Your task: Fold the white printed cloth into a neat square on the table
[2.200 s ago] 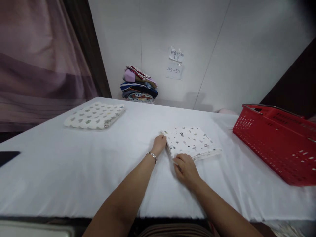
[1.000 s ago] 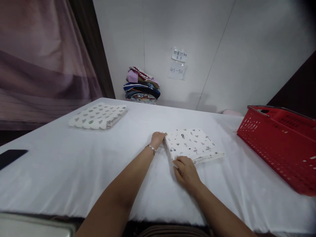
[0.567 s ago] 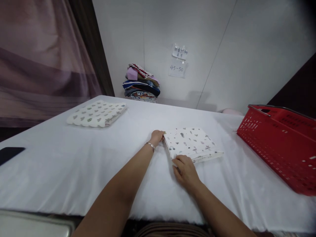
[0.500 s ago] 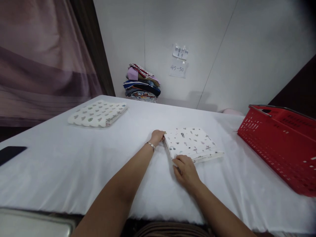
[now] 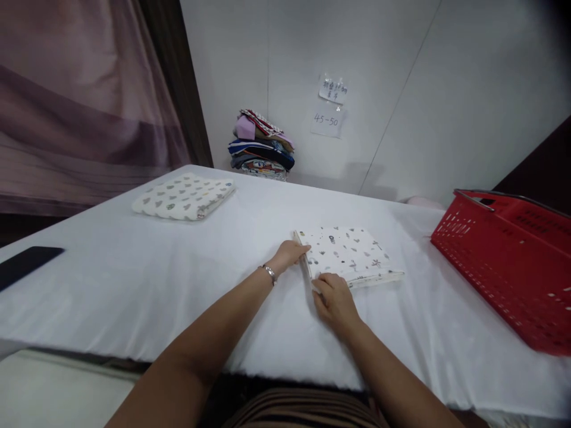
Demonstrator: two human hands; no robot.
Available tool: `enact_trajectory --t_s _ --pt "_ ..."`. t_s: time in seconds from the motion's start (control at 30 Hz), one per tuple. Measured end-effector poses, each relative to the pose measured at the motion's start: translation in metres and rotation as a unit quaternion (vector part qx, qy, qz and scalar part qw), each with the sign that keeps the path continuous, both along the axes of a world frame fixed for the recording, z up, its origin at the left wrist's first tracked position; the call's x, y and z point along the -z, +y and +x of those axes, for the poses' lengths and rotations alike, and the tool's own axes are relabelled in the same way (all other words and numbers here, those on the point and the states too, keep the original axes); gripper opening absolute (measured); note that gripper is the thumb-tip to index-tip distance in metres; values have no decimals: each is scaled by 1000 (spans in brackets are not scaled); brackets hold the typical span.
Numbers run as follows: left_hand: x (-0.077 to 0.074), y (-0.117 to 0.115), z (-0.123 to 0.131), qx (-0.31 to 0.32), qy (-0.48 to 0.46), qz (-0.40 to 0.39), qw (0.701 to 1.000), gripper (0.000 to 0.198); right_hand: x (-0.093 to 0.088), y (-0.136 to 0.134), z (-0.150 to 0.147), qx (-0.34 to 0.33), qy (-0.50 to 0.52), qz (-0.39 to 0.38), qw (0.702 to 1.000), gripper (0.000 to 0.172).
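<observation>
A folded white cloth (image 5: 345, 249) printed with small plants and shapes lies flat on the white-covered table (image 5: 214, 279). My left hand (image 5: 291, 254), with a bracelet at its wrist, pinches the middle of the cloth's left edge, thumb on top. At the near left corner my right hand (image 5: 335, 297) grips the same cloth, its fingers curled over the edge. The undersides of both grips are hidden. Farther off to the left sits a second folded cloth (image 5: 185, 196), white with grey cloud-like prints, touched by neither hand.
A red plastic basket (image 5: 508, 255) with a metal handle stands at the right. A dark flat object (image 5: 29, 264) lies at the left table edge. Behind the table rises a stack of folded fabrics (image 5: 262, 145) against the wall. A curtain (image 5: 80, 107) hangs at left.
My left hand has slid from the far left corner of the cloth toward me along its left edge. The right hand stays at the near corner. The view has shifted slightly.
</observation>
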State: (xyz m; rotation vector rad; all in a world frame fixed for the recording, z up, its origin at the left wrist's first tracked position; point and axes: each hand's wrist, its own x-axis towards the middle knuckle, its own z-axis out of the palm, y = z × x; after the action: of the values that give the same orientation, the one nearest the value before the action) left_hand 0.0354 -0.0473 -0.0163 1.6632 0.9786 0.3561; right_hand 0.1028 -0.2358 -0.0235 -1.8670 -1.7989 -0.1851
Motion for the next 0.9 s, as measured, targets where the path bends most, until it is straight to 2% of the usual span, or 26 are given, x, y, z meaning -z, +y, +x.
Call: enact_trajectory --t_s 0.2,0.43,0.53,0.67,0.9 --pt "-7 -9 2 -9 24 12 1000 35 3 -1 0 -2 -6 16 1000 21" --pt "-12 -16 5 -35 -27 -66 997 22 5 -1 1 -4 -10 51 999 24" --pt "-11 -22 4 -50 -43 -93 993 16 5 -2 1 -3 0 54 999 21" --pt "-4 -26 2 -73 -47 -104 991 16 4 -2 1 -6 1 50 999 17" --pt "0 -14 6 -110 -50 -64 991 19 4 -3 -1 -5 -1 75 997 22"
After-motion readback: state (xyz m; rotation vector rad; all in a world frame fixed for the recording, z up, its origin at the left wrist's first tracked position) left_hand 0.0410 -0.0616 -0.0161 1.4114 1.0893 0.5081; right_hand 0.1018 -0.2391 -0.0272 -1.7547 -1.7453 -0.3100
